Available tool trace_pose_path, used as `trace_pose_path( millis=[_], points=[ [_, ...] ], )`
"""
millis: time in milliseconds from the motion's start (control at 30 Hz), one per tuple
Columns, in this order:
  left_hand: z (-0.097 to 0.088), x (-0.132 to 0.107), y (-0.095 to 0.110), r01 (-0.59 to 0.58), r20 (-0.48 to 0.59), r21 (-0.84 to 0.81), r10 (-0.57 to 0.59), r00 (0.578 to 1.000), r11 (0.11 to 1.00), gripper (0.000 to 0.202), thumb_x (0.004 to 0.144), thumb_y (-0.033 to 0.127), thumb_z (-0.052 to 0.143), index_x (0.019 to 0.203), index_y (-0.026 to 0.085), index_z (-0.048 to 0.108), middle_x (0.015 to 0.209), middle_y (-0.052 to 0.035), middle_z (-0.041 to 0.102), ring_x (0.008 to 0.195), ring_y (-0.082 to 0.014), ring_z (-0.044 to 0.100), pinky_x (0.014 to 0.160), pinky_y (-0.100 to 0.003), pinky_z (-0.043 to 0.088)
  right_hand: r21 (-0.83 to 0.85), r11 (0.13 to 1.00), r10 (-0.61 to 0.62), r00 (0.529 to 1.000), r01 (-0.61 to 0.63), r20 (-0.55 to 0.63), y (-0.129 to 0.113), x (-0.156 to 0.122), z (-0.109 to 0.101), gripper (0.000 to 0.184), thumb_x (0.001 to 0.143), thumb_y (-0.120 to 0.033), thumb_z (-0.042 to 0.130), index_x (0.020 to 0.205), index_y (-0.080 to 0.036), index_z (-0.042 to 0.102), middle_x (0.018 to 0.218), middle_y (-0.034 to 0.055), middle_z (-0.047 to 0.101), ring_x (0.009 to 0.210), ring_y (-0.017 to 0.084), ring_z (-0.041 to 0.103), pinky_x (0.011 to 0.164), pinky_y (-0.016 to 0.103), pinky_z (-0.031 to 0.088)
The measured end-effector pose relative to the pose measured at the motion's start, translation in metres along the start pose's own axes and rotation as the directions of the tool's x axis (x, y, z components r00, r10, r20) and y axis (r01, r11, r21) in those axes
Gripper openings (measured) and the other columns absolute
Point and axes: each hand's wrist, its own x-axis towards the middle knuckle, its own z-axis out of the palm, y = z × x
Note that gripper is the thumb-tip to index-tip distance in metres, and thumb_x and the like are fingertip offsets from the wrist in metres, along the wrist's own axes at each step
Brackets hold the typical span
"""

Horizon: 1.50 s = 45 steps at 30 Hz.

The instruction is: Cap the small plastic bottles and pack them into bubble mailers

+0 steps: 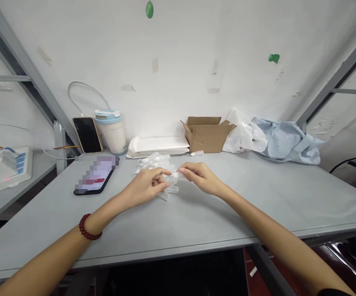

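Over the vial pile (153, 160), one clear vial (176, 175) is kept steady, pinched endwise by left hand (147, 187) and right hand (201, 177).

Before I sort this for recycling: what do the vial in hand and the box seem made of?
The vial looks like clear glossy plastic, see-through with a whitish end; glass is possible. The box looks like matte brown cardboard, with folded-open flaps.
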Motion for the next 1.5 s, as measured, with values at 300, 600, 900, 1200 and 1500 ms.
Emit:
trace_pose_path(
  millis=[300, 600, 900, 1200, 1500],
  points=[
    [-0.001, -0.001, 0.000, -0.053, -0.019, 0.021, 0.054, 0.998, 0.998, 0.025, 0.085, 0.032, 0.044, 0.080, 0.015, 0.062, 0.058, 0.0014, 0.058, 0.050, -0.0092, 0.047, 0.049, -0.020, 0.036, -0.002, 1.000, 0.005, 1.000, -0.005, 0.001, -0.001, 0.000, -0.001, 0.037, 0.091, -0.042, 0.037, 0.071, -0.016, 0.054, 0.060, -0.0031, 0.042, 0.054, 0.008, 0.035, 0.052, 0.023, 0.029],
    [-0.003, -0.001, 0.001, -0.098, -0.002, 0.061, 0.098, 0.995, 0.993, 0.023, 0.085, 0.027, 0.044, 0.073, 0.015, 0.060, 0.059, 0.0015, 0.058, 0.053, -0.0098, 0.046, 0.051, -0.021, 0.034, 0.018, 0.998, 0.060, 0.998, -0.060, 0.018, -0.003, 0.002, -0.011, 0.037, 0.088, -0.045, 0.041, 0.075, -0.015, 0.059, 0.060, -0.0032, 0.043, 0.053, 0.008, 0.035, 0.049, 0.022, 0.027],
    [-0.004, -0.001, 0.001, -0.108, 0.000, 0.071, 0.109, 0.994, 0.992, 0.022, 0.084, 0.025, 0.045, 0.070, 0.015, 0.059, 0.058, 0.0022, 0.056, 0.052, -0.0090, 0.046, 0.051, -0.020, 0.034, 0.020, 0.998, 0.066, 0.998, -0.066, 0.022, -0.004, 0.002, -0.012, 0.037, 0.088, -0.044, 0.042, 0.073, -0.015, 0.058, 0.060, -0.0031, 0.043, 0.053, 0.007, 0.035, 0.049, 0.022, 0.027],
    [-0.008, 0.001, -0.001, -0.079, -0.033, 0.041, 0.081, 0.996, 0.996, 0.024, 0.084, 0.029, 0.047, 0.073, 0.014, 0.062, 0.058, 0.0016, 0.057, 0.052, -0.0090, 0.047, 0.050, -0.020, 0.035, 0.024, 0.998, 0.064, 0.997, -0.063, -0.033, 0.000, 0.002, -0.016, 0.037, 0.089, -0.043, 0.042, 0.067, -0.015, 0.054, 0.058, -0.0033, 0.040, 0.053, 0.008, 0.034, 0.049, 0.022, 0.026],
    [-0.015, 0.001, -0.001, -0.033, -0.097, 0.043, 0.037, 0.995, 0.999, 0.023, 0.082, 0.028, 0.049, 0.072, 0.013, 0.064, 0.057, 0.0010, 0.057, 0.051, -0.0088, 0.048, 0.048, -0.019, 0.036, 0.061, 0.997, 0.062, 0.989, -0.054, -0.131, 0.004, 0.003, -0.024, 0.038, 0.089, -0.043, 0.042, 0.064, -0.016, 0.052, 0.057, -0.0033, 0.039, 0.052, 0.008, 0.034, 0.049, 0.023, 0.025]
  ],
)
